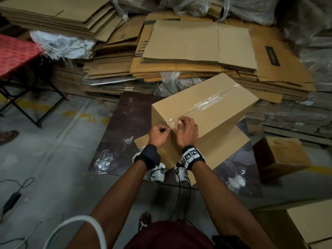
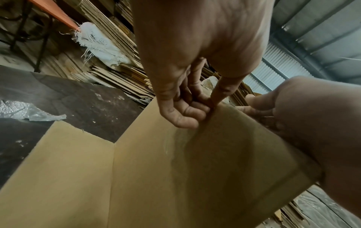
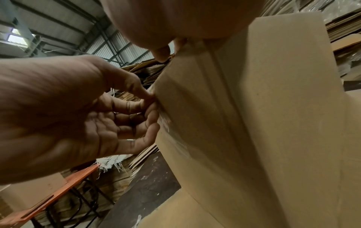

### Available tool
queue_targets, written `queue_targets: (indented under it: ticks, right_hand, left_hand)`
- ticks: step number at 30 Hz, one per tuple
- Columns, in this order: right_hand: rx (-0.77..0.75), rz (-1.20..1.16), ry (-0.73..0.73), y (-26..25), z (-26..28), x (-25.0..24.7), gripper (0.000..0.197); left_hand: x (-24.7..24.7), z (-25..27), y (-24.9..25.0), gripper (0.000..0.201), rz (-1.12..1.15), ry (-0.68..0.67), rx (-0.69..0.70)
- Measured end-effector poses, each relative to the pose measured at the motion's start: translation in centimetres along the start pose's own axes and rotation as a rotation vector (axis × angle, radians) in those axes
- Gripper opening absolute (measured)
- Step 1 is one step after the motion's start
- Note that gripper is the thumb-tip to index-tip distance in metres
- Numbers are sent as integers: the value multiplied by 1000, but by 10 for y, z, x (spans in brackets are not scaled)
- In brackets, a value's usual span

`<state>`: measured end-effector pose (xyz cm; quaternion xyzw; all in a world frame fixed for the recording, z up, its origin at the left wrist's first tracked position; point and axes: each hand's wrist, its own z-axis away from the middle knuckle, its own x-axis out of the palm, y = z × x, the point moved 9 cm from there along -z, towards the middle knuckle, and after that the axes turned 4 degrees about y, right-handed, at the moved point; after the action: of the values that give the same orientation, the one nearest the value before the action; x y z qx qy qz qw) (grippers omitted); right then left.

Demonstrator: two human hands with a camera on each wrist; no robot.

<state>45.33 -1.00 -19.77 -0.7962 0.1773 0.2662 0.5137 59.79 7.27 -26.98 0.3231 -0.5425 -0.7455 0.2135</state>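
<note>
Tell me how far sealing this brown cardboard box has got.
Done: a strip of clear tape runs along the top seam of the brown cardboard box. In hand: the left hand pinches the tape's end at the near top edge while the right hand presses beside it. Left: probably smoothing that end down the near side.

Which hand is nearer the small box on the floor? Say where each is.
Right. The right hand rests on the taped box's near corner, on the small box's side; the left hand pinches tape beside it, farther off.
</note>
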Motion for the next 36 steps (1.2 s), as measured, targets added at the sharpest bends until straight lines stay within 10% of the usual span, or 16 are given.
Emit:
queue_targets:
  ticks: [17, 26, 36]
  right_hand:
    - [-19, 78, -119, 3, -1, 8, 34]
    - [-67, -2, -285, -14, 5, -2, 65]
    - [-50, 7, -196, -2, -7, 8, 27]
  left_hand:
    - [-9, 4, 55, 24, -395, -220, 267]
    - [-8, -1, 73, 25, 210, -193, -129]
    - [-36, -16, 78, 23, 114, -41, 58]
